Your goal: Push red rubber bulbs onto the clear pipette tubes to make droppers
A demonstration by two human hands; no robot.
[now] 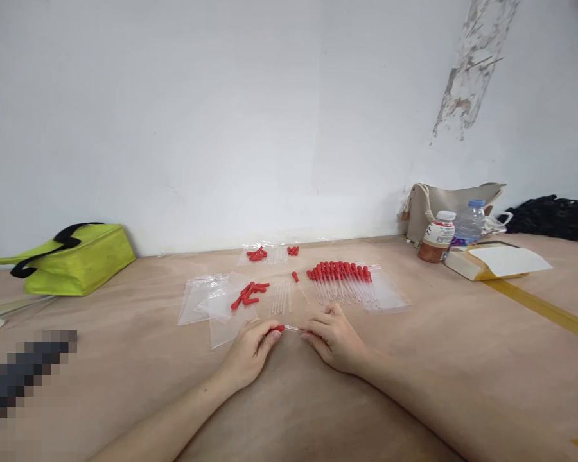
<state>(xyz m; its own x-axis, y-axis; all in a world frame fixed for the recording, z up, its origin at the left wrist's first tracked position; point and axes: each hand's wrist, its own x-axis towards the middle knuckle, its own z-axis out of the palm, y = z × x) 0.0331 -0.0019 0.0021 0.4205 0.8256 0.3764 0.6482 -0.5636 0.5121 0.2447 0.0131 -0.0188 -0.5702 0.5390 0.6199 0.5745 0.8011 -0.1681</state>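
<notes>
Between thumb and fingers, my left hand (253, 350) pinches a red rubber bulb (280, 328). My right hand (334, 338) pinches a clear glass dropper tube (291, 328), whose near end meets the bulb's mouth; how far it goes in I cannot tell. Beyond my hands lie several loose red bulbs (248, 293) on clear plastic bags (216, 314). Beside them is a row of bare glass tubes (280, 298). One dropper with a red bulb (295, 276) lies apart. To the right, many droppers with red bulbs (340, 273) lie side by side, partly over another clear bag (388, 298).
Against the wall lie more red bulbs (257, 254) on a clear bag. A yellow-green bag (84, 260) stands at left. At right are a drink bottle (437, 237), a clear bottle (471, 224), a beige bag (455, 196) and a tissue pack (491, 262).
</notes>
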